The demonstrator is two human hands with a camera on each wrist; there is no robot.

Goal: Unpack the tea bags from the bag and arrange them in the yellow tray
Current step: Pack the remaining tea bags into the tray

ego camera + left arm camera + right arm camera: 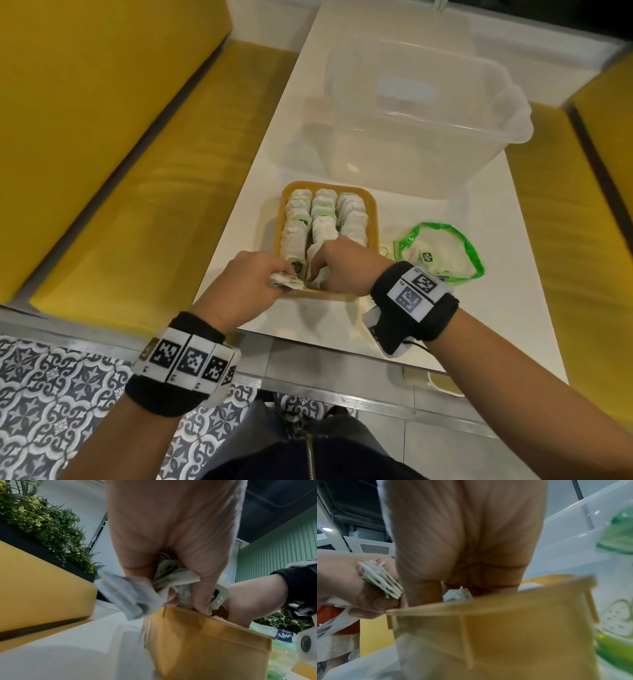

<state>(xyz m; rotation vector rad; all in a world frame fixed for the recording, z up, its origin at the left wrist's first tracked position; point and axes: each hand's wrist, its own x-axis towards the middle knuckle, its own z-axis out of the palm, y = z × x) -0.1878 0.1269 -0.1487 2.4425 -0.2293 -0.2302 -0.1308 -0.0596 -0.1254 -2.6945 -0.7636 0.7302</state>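
Observation:
The yellow tray (pixel 374 219) sits on the white table and holds three rows of white tea bags (pixel 323 226). My left hand (pixel 274 279) grips a bunch of tea bags (pixel 123 592) with their paper tags at the tray's near left corner. My right hand (pixel 318 265) reaches into the near end of the tray (pixel 513 615), its fingers curled round a tea bag (pixel 457 595) in the middle row; the fingertips are hidden behind the rim. The clear bag with a green zip edge (pixel 442 250) lies open to the right of the tray with a few tea bags inside.
A large clear plastic bin (pixel 421 113) stands on the table behind the tray. Yellow bench seats (pixel 144 171) flank the table on both sides. The table's near edge is just below my wrists, above a patterned tile floor (pixel 51 394).

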